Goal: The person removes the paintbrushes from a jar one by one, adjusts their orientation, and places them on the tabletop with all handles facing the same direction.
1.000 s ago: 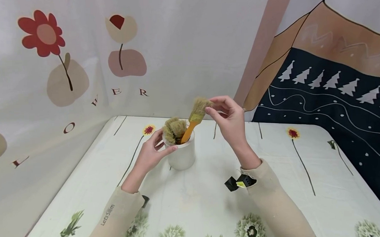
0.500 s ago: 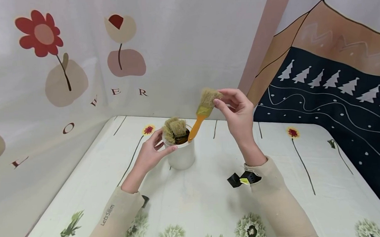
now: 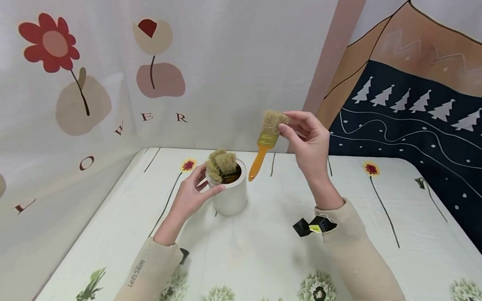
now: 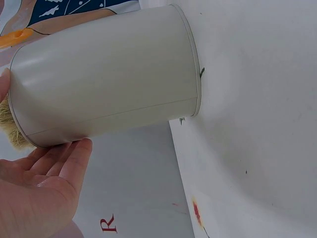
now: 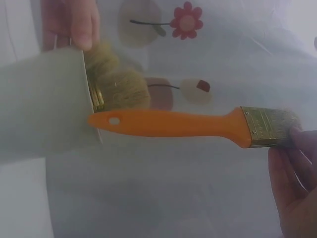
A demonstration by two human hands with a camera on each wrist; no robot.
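Observation:
My right hand [image 3: 313, 151] pinches a paintbrush [image 3: 259, 162] by its pale bristles, with the orange handle hanging down. The handle's tip stands just right of the rim of a white cylindrical container [image 3: 230, 203], out of its mouth. In the right wrist view the brush's brass-coloured ferrule [image 5: 261, 127] shows beside the fingers. My left hand [image 3: 188, 197] holds the container near its rim, thumb in front and fingers on the far left side. More paintbrushes [image 3: 222, 163] stand in it, bristles up and leaning left; their handles are mostly hidden.
The container stands on a table with a white flower-print cloth [image 3: 253, 265]. Behind it hangs a pale printed curtain [image 3: 230, 66], and a dark printed cloth [image 3: 407, 122] hangs at the right. A small black device [image 3: 315, 226] sits at the right cuff.
My right hand has moved up and right, drawing the orange-handled paintbrush out of the container. My left hand and the container have stayed where they were.

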